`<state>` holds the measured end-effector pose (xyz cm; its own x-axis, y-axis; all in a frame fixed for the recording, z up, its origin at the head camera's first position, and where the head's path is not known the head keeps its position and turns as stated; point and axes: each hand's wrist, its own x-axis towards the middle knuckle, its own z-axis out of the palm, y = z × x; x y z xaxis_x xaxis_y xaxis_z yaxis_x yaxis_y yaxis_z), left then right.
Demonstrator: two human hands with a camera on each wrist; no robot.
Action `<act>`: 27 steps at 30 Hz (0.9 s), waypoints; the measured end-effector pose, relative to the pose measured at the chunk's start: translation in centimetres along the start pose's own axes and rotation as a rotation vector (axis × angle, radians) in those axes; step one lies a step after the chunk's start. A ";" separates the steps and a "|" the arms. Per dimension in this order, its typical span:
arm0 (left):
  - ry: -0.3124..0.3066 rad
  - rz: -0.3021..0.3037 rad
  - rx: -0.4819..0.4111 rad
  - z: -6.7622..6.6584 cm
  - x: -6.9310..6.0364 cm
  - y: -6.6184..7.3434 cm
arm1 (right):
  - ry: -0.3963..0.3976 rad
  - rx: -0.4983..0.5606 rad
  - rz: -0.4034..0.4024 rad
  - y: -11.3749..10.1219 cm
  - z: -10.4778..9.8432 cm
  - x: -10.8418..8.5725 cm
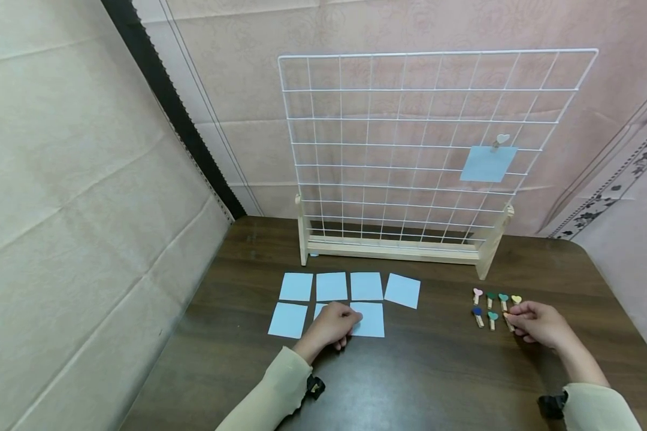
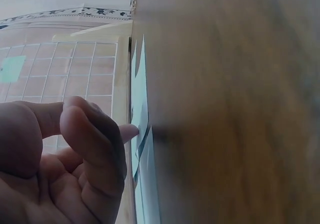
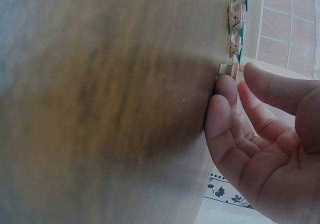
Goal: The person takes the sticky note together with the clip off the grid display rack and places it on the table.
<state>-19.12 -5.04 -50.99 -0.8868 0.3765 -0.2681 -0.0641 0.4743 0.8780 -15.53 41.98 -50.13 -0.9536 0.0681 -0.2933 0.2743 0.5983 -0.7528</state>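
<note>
In the head view my left hand [image 1: 331,323] is over the lower row of light blue square paper sheets, its fingers bent. One fingertip [image 2: 131,132] touches a blue sheet [image 1: 371,320]; another sheet beside it is mostly hidden under the hand. At the right, my right hand [image 1: 539,323] is at a small wooden clothespin [image 3: 227,70] with an orange top. Thumb and fingers are spread around its near end, and the thumb looks apart from it. Several more clothespins with coloured heart tops, such as a blue one [image 1: 478,316], lie just left of the hand.
Behind the sheets stands a white wire grid [image 1: 393,143] in a wooden base [image 1: 393,250]. A blue sheet [image 1: 487,164] hangs at its right side from a clip with a white heart [image 1: 502,139]. Light cloth surrounds the brown table [image 1: 410,383].
</note>
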 end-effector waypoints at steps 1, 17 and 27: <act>0.002 0.001 -0.005 0.0 0.0 0.1 | 0.000 0.001 0.001 -0.1 -0.1 0.0; 0.021 0.087 -0.020 0.2 2.0 3.5 | 0.127 -0.143 -0.147 -5.2 -0.9 0.8; 0.077 0.167 -0.067 1.2 3.5 6.0 | 0.215 -0.136 -0.239 -7.1 -1.4 1.7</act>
<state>-22.06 0.05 -47.09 -0.9198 0.3826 -0.0872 0.0594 0.3553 0.9329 -19.27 38.93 -44.45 -0.9972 0.0716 0.0236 0.0351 0.7173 -0.6959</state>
